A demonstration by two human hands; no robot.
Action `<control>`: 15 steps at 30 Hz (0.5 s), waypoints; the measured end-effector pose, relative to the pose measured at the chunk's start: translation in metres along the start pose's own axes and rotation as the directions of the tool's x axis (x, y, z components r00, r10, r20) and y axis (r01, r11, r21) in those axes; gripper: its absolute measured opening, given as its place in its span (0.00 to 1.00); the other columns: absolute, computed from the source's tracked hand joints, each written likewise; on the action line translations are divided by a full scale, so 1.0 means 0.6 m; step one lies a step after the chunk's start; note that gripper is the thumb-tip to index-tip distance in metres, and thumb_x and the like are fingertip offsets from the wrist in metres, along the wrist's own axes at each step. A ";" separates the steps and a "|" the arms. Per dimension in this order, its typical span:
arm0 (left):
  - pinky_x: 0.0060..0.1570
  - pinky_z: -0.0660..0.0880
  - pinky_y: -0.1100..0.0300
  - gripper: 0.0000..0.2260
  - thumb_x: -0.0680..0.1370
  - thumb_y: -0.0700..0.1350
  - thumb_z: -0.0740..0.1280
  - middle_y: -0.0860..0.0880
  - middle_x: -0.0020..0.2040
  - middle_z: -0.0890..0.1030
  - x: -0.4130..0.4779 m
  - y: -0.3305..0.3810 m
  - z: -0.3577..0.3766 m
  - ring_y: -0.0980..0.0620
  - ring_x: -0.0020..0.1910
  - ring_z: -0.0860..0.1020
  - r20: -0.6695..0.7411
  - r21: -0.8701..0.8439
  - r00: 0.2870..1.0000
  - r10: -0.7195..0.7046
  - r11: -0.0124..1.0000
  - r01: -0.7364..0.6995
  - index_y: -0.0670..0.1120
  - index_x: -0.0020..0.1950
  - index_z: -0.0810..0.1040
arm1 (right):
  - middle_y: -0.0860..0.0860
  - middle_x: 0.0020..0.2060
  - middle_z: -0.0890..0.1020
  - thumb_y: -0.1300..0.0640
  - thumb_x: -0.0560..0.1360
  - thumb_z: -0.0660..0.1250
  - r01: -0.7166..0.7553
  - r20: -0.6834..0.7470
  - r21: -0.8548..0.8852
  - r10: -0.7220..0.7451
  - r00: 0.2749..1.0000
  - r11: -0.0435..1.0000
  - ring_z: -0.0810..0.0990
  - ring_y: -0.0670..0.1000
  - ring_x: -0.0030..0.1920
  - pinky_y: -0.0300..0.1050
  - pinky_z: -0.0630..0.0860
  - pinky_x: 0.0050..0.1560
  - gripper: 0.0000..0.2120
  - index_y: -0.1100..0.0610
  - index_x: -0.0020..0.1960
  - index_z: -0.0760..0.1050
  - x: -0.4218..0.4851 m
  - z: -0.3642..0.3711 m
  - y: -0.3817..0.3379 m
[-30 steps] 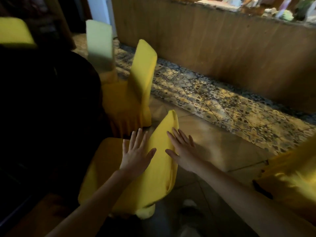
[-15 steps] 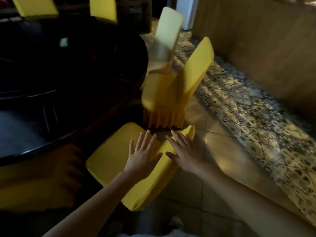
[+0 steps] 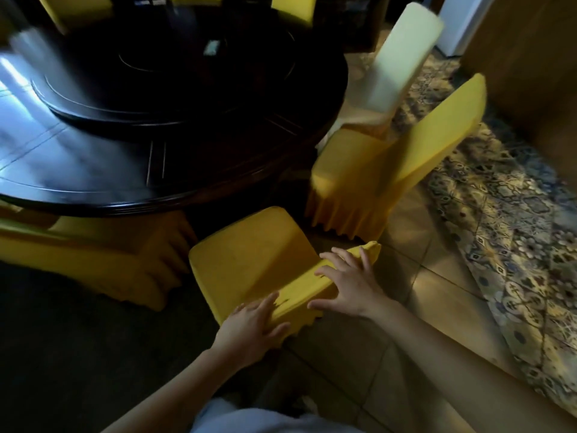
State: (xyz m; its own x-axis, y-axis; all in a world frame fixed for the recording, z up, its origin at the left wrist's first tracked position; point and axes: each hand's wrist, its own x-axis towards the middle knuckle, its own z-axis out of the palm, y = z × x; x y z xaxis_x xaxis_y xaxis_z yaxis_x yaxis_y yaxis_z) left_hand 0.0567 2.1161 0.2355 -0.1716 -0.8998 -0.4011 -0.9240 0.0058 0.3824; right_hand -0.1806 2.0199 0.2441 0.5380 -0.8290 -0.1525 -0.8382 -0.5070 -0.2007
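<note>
- The left hand (image 3: 249, 326) now pinches the near top corner of the back of the chair (image 3: 249, 257), with its fingers (image 3: 268, 304) over the edge and the thumb behind. A second ago they lay straight and flat on the cloth.
- The right hand (image 3: 349, 282) has done the same. Its fingers (image 3: 327, 255), spread wide, curl over the top edge further along, and the thumb lies against the rear face.
- The chair, in its yellow cover, stands between the person and the round table (image 3: 175, 126). Its seat points at the rim and is mostly out from under it.
- A second chair (image 3: 359, 170) stands near on the right, on the tiled floor (image 3: 421, 307).
- Judgement: flat touching has given way to a proper hold, so the chair looks ready to be pushed in or squared to the table.
</note>
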 end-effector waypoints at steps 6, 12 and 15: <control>0.51 0.76 0.60 0.33 0.71 0.73 0.42 0.56 0.64 0.76 -0.006 -0.005 0.006 0.56 0.55 0.78 -0.254 0.072 0.951 0.175 0.984 -0.161 0.61 0.69 0.64 | 0.45 0.64 0.73 0.18 0.61 0.45 0.016 -0.058 0.006 -0.015 0.998 1.000 0.63 0.49 0.68 0.62 0.41 0.70 0.42 0.44 0.59 0.74 0.007 0.000 0.006; 0.39 0.78 0.63 0.30 0.74 0.71 0.48 0.53 0.56 0.82 0.022 -0.025 -0.019 0.56 0.44 0.82 -0.371 0.138 0.892 0.257 0.966 -0.220 0.56 0.66 0.71 | 0.46 0.65 0.71 0.22 0.63 0.53 0.101 0.015 -0.010 -0.100 0.995 0.995 0.62 0.51 0.69 0.64 0.41 0.70 0.38 0.44 0.64 0.69 0.037 -0.014 0.016; 0.35 0.78 0.62 0.32 0.73 0.72 0.49 0.53 0.51 0.83 0.040 -0.036 -0.039 0.55 0.40 0.82 -0.414 0.179 0.876 0.247 0.966 -0.188 0.54 0.62 0.76 | 0.47 0.64 0.71 0.26 0.66 0.59 0.095 0.015 0.003 -0.095 0.995 0.995 0.62 0.52 0.69 0.63 0.41 0.70 0.34 0.45 0.64 0.69 0.060 -0.014 0.012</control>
State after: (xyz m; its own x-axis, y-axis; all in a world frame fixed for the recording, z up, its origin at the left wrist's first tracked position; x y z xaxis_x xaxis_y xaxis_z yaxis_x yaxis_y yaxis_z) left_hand 0.0805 2.0839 0.2373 -0.2372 -0.9675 0.0880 -0.9211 0.2528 0.2960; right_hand -0.1683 1.9843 0.2454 0.6164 -0.7736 -0.1469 -0.7831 -0.5828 -0.2168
